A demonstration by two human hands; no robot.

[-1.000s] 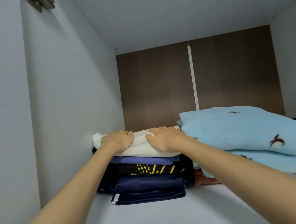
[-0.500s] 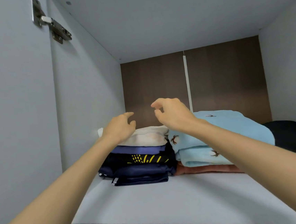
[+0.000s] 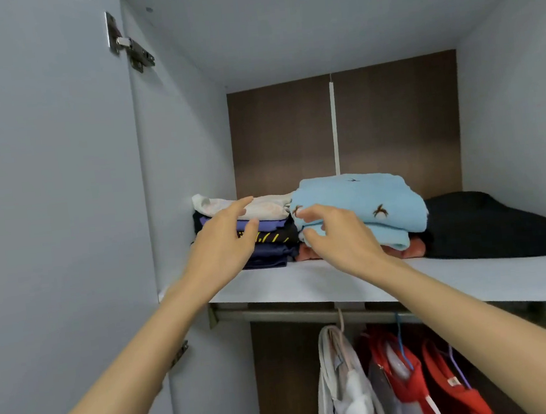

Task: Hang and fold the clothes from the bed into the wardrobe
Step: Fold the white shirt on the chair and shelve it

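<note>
Much of the job looked done. On the wardrobe shelf (image 3: 306, 285) a folded stack (image 3: 273, 240) sat at the back left corner, against the side wall: a cream piece (image 3: 265, 206) on top, then purple, a black garment with yellow print (image 3: 276, 236), and navy at the bottom. Touching its right side lay a light blue folded garment (image 3: 357, 198) with small brown motifs over a salmon piece (image 3: 414, 248), and a black bundle (image 3: 486, 223) filled the shelf toward the right edge.

Beneath the shelf's front edge, the rail (image 3: 291, 311) carried a white garment (image 3: 345, 383) and red garments (image 3: 448, 380) on hangers.

The left hand (image 3: 225, 241) and right hand (image 3: 337, 234) hovered in front of the two piles, both holding nothing – the left with fingers loosely spread, the right with fingers gently curved. Whether either brushed the cloth could not be told. Folding and hanging both seemed well advanced; the bed was out of view, so what remained there could not be judged.

No brand was legible – the yellow print was cut off by the fold, and a small tag (image 3: 453, 381) on a red garment was too small to read
</note>
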